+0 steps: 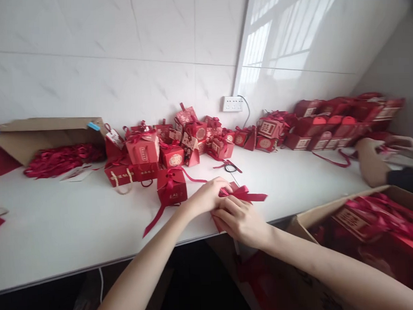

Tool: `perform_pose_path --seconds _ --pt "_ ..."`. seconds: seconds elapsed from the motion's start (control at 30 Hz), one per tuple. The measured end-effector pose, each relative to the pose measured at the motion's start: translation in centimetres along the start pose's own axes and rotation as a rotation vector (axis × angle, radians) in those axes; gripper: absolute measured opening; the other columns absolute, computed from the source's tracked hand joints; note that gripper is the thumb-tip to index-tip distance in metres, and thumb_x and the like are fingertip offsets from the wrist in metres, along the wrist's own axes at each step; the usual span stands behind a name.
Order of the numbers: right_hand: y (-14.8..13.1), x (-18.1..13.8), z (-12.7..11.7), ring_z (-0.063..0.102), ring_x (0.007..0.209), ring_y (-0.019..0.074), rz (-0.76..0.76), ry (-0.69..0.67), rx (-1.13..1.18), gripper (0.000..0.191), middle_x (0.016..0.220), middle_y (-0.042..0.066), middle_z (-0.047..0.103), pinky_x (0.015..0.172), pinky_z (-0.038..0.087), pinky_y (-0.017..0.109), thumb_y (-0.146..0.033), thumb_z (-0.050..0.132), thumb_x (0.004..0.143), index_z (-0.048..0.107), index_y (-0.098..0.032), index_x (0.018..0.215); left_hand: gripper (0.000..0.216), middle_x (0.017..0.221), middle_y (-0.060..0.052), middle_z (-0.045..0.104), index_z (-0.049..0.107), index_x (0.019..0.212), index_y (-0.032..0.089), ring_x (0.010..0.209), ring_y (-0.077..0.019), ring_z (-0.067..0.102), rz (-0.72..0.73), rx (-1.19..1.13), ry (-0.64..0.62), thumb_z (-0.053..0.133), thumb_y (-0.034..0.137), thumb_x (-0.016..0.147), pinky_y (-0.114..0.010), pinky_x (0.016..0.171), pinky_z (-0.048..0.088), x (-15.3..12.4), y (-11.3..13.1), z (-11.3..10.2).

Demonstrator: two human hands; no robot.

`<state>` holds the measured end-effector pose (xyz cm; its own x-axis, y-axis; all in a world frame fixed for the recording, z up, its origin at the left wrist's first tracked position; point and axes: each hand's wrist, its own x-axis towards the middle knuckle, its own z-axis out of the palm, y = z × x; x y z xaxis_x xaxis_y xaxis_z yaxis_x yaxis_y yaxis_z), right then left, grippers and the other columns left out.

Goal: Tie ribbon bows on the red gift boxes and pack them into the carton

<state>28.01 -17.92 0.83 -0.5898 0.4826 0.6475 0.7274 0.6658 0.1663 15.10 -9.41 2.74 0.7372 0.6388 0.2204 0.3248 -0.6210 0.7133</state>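
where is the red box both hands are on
In the head view, the red box is just right of centre at the table's front edge, under the left hand and right hand, right of another ribboned box.

Double-happiness signs on rear box (268, 131), cartoned box (350, 219), other lettering (122, 178) unreadable

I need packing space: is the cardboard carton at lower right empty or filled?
Not empty: red boxes and ribbons lie inside the carton. How full it is underneath, I cannot tell.

white socket strip (232, 104) on tiled wall (162, 39); dark cord (249, 112), seemingly plugged in.
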Motion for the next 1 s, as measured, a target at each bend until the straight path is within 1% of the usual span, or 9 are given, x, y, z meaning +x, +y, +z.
perform_pose_path --seconds 0.07,0.23,0.5,0.6,0.67,0.77,0.83,0.9,1.0 --pt "0.1 0.1 0.1 0.05 0.071 0.0153 0.003 0.004 -0.018 0.022 0.075 0.006 0.058 0.058 0.043 0.025 -0.017 0.045 0.09 0.063 -0.015 0.078 0.016 0.102 -0.005 0.059 0.064 0.084 0.017 0.097 -0.0194 0.059 -0.001 0.056 0.037 0.053 0.015 0.072 -0.031 0.089 0.046 -0.1 0.3 0.0" --pt "0.7 -0.3 0.4 0.049 0.071 0.0149 0.004 0.064 -0.032 0.022 0.074 0.005 0.058 0.056 0.038 0.025 -0.02 0.046 0.09 0.064 -0.015 0.078 0.013 0.095 -0.005 0.06 0.062 0.077 0.017 0.086 -0.0191 0.06 -0.113 0.153 0.156 0.052 0.025 0.076 -0.032 0.08 0.049 -0.4 0.9 0.3" --pt "1.2 -0.8 1.5 0.048 0.07 0.0137 -0.002 0.109 -0.064 0.023 0.073 0.004 0.054 0.061 0.04 0.024 -0.022 0.042 0.093 0.06 -0.015 0.082 0.013 0.092 -0.004 0.063 0.065 0.072 0.016 0.086 -0.0173 0.061 -0.08 0.036 0.185 0.055 0.026 0.072 -0.028 0.082 0.048 0.2 -0.2 0.7" --pt "1.2 -0.9 1.9 0.049 0.07 0.0142 -0.021 0.083 -0.068 0.024 0.074 0.004 0.054 0.063 0.041 0.025 -0.022 0.039 0.094 0.059 -0.015 0.083 0.013 0.09 -0.004 0.063 0.065 0.071 0.017 0.086 -0.0171 0.061 -0.08 0.013 0.19 0.056 0.026 0.071 -0.029 0.083 0.049 0.3 -0.5 0.8" --pt "1.5 -0.8 1.4 0.049 0.07 0.0143 -0.071 0.061 -0.023 0.023 0.074 0.004 0.055 0.064 0.042 0.026 -0.021 0.038 0.094 0.058 -0.015 0.082 0.012 0.091 -0.003 0.063 0.065 0.071 0.017 0.086 -0.0173 0.06 -0.08 0.004 0.193 0.057 0.027 0.071 -0.029 0.083 0.049 0.2 -0.6 0.8" --pt "2.6 -0.7 -0.8 0.051 0.072 0.0149 -0.09 0.036 0.133 0.021 0.077 0.006 0.056 0.066 0.045 0.027 -0.026 0.04 0.093 0.057 -0.015 0.087 0.015 0.092 -0.004 0.062 0.065 0.072 0.017 0.088 -0.018 0.06 -0.08 -0.034 0.173 0.059 0.03 0.073 -0.03 0.083 0.049 0.0 -0.4 0.8" --pt "3.8 -0.7 -2.6 0.052 0.078 0.017 0.078 0.031 0.183 0.024 0.083 0.009 0.057 0.069 0.046 0.03 -0.033 0.042 0.091 0.056 -0.014 0.094 0.018 0.093 -0.005 0.061 0.065 0.074 0.017 0.089 -0.018 0.06 -0.087 -0.082 0.15 0.059 0.033 0.074 -0.031 0.083 0.049 -0.2 -0.2 0.7" --pt "5.2 -0.9 -4.1 0.053 0.081 0.019 0.359 -0.017 0.16 0.028 0.087 0.01 0.057 0.071 0.045 0.033 -0.037 0.042 0.09 0.057 -0.014 0.093 0.018 0.094 -0.005 0.061 0.064 0.077 0.017 0.089 -0.0173 0.06 -0.092 -0.115 0.136 0.06 0.033 0.075 -0.031 0.084 0.048 -0.3 0.1 0.7" --pt "6.5 -1.4 -5.0 0.052 0.066 0.0157 0.728 -0.279 0.268 0.03 0.072 0.005 0.058 0.063 0.042 0.03 -0.039 0.042 0.088 0.057 -0.016 0.074 0.013 0.095 -0.004 0.06 0.064 0.077 0.017 0.09 -0.0172 0.059 -0.088 -0.107 0.126 0.06 0.029 0.076 -0.031 0.086 0.047 -0.3 0.2 0.5"
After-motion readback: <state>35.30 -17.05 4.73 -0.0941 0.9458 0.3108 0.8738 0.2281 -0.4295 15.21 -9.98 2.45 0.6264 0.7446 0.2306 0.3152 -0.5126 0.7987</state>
